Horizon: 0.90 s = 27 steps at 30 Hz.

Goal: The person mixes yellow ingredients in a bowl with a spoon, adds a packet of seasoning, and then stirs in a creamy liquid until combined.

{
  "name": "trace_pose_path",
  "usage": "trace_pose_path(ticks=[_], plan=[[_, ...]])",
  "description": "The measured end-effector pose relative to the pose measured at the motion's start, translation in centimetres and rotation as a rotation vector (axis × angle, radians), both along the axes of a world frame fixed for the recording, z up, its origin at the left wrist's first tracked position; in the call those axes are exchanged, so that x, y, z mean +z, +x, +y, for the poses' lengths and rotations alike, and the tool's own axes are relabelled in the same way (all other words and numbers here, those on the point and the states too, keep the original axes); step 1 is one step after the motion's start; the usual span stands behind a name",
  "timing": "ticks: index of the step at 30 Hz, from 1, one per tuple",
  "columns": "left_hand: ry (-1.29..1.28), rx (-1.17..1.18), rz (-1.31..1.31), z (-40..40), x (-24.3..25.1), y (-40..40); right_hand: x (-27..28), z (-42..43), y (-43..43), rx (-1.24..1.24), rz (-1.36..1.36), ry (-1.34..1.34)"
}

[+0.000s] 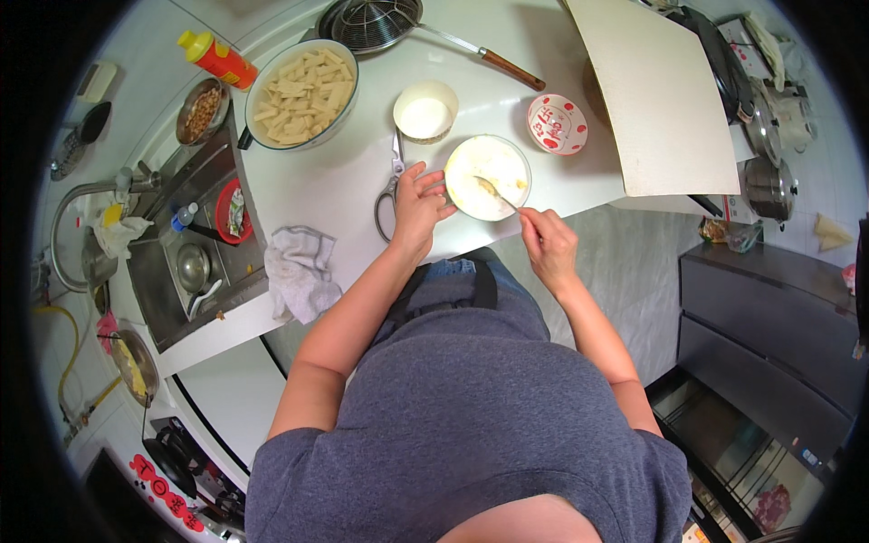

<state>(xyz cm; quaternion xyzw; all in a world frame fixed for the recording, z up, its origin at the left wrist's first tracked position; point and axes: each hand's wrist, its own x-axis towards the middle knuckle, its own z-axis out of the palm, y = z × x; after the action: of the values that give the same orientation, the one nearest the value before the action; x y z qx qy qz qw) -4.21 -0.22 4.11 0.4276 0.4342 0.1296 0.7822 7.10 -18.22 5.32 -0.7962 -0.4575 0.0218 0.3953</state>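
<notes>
My right hand [550,248] grips the handle of a metal spoon [499,193], whose bowl dips into a creamy pale mixture with yellowish bits in a round glass bowl [528,170]. At that bowl's left side is my left hand [419,207], fingers apart, its fingertips by the rim; whether they touch it is unclear. Grey-handled kitchen scissors [385,203] lie just left of this hand. Behind them stands a patterned cup-like bowl [400,122] with white contents. A small white bowl with red decoration [557,124] sits to the right.
Upper left on the counter [312,197] stand a large bowl of pale cut strips [305,95], a red squeeze bottle [227,64] and a metal bowl of nuts or beans [202,112]. A wire strainer [373,24], cloth [302,275], sink [159,254] and upright board [665,102] surround the area.
</notes>
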Motion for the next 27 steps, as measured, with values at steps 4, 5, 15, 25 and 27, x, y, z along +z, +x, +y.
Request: trace_pose_path(ticks=[4,5,15,25,27], plan=[[0.002,0.001,-0.003,0.0,-0.1,-0.1,-0.1,-0.1,0.5,-0.012,-0.103,0.019],[0.001,-0.001,-0.005,-0.1,-0.1,-0.1,-0.6,-0.1,0.7,0.019,-0.105,0.016],[-0.006,0.002,-0.013,-0.1,-0.2,-0.3,-0.4,-0.1,1.2,-0.002,-0.120,-0.031],[-0.012,0.004,-0.022,-0.1,-0.1,-0.3,1.3,0.1,2.2,0.056,-0.239,-0.013],[-0.012,0.005,-0.016,-0.2,0.2,-0.3,1.4,0.0,2.9,0.098,-0.412,-0.041]])
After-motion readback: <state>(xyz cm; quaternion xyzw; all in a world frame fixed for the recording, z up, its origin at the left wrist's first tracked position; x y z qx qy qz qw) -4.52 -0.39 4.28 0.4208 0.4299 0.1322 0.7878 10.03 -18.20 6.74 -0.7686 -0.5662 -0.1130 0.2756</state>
